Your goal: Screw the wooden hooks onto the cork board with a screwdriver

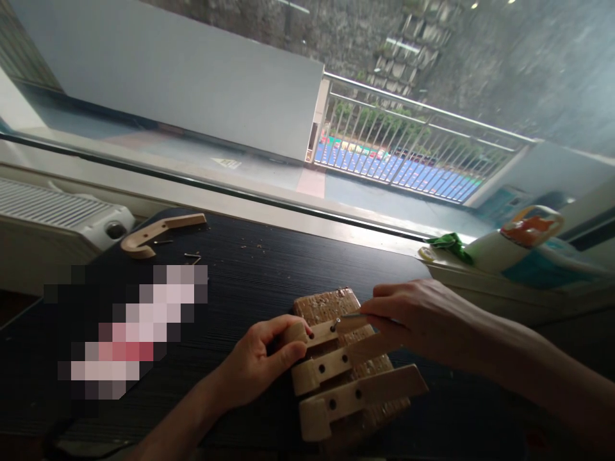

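Note:
A rough wooden board (327, 306) lies on the dark table with three pale wooden hooks across it. Dark round holes show in the middle hook (331, 363) and the near hook (343, 410). My left hand (271, 349) pinches the rounded end of the far hook (294, 334) between thumb and fingers. My right hand (401, 307) is closed on a slim metal hex key (355, 315). Its tip meets a small metal piece standing in a hole of the far hook; fine detail there is too small to tell. The fingers partly hide the key.
A loose wooden hook (163, 225) lies at the table's far left, with small screws (192, 256) near it. A pixelated patch covers the left part of the table. Behind are a white radiator (62, 211), a window sill, a green cloth (451, 246) and a bottle (504, 246).

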Available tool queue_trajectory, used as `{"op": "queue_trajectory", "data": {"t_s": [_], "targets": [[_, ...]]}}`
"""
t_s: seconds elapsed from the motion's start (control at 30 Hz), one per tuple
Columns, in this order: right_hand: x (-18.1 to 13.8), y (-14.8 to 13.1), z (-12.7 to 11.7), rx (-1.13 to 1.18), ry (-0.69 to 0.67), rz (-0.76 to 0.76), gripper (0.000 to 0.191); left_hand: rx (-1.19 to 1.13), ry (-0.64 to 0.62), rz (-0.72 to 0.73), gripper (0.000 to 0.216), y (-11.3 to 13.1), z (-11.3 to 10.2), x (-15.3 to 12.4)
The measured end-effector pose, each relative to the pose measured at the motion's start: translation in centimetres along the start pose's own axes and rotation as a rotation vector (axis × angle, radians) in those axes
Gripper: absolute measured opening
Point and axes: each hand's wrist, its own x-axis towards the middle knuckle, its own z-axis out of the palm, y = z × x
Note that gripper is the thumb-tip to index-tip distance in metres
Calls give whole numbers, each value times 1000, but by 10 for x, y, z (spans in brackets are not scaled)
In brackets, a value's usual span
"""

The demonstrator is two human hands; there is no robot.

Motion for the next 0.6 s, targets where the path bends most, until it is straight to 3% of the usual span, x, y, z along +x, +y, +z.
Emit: {"op": "queue_trajectory", "data": {"t_s": [0.6], "targets": [[8, -4, 4, -67, -37, -20, 21, 0, 3, 12, 29, -1, 0, 1]]}}
